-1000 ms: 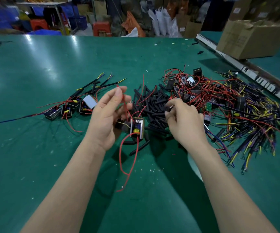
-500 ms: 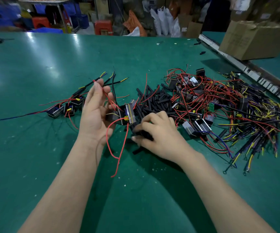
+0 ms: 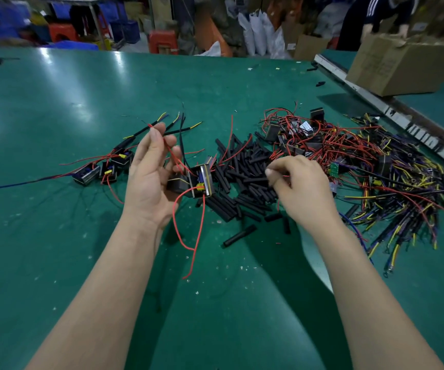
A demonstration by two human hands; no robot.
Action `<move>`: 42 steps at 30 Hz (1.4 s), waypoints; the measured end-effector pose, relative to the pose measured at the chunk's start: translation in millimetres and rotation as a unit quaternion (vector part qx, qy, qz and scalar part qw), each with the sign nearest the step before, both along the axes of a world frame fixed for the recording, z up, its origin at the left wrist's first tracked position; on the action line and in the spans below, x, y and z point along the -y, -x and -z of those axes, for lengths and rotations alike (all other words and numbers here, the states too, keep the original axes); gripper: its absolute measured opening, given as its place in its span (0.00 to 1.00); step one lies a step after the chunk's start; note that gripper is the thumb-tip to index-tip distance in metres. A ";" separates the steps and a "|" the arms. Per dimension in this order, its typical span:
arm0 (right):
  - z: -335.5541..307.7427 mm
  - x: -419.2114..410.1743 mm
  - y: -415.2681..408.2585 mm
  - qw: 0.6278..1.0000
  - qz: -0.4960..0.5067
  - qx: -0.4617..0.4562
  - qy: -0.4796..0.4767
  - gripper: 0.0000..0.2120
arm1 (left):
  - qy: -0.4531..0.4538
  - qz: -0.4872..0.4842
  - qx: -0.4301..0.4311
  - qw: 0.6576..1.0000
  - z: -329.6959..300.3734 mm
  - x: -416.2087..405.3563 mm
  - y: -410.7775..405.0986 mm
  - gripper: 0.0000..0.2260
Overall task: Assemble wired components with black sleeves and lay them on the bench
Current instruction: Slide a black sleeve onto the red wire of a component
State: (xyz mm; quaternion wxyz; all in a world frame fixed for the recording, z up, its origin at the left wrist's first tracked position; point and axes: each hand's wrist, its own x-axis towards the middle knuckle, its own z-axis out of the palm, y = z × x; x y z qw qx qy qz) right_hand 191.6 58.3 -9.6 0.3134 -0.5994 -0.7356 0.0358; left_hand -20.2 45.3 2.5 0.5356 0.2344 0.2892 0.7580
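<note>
No readable writing anywhere; marks on the cardboard box are too blurred. Glossy green bench (image 3: 55, 108), speckled with white crumbs. At left, a row of finished components (image 3: 100, 170): small black blocks with yellow tabs and metal frames, thin red leads, black-sleeved wires tipped yellow fanning away from the camera. Left hand (image 3: 150, 177) raised palm-up, fingers half curled, fingertips pinching a red wire (image 3: 171, 157) near its upper end; the wired component (image 3: 198, 180), a black block with a shiny metal frame and yellow tab, hangs at its fingers just above the bench, with a red loop drooping below. Middle: loose pile of black sleeves (image 3: 242, 177), matte short tubes, a few strays lying nearer the camera. Right hand (image 3: 302, 190) knuckles-up over the pile's right edge, fingers curled in, thumb to forefinger; can't tell what it pinches. Right: tangled heap of unsleeved components (image 3: 322, 145) with red wires, then a bundle of black, yellow and purple wires (image 3: 402, 209). Far right, a brown cardboard box (image 3: 399, 68) beyond a metal rail, contents hidden, another person's hands on it.
</note>
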 end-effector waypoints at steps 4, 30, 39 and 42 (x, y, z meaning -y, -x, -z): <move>0.7 1.6 0.4 0.993 -0.052 0.072 0.073 0.09 | 0.002 0.006 -0.001 1.000 -0.6 -0.4 -0.3 0.04; -19.8 18.1 17.5 0.877 -0.109 -0.465 -0.050 0.08 | -0.018 0.080 -0.370 0.925 17.7 15.6 -49.3 0.04; -18.5 20.8 17.8 0.890 -0.083 -0.436 -0.105 0.07 | -0.035 0.046 -0.412 0.909 23.6 17.8 -56.1 0.08; -17.9 21.2 18.6 0.902 -0.077 -0.400 -0.145 0.08 | -0.035 0.037 -0.416 0.908 23.3 17.8 -55.8 0.08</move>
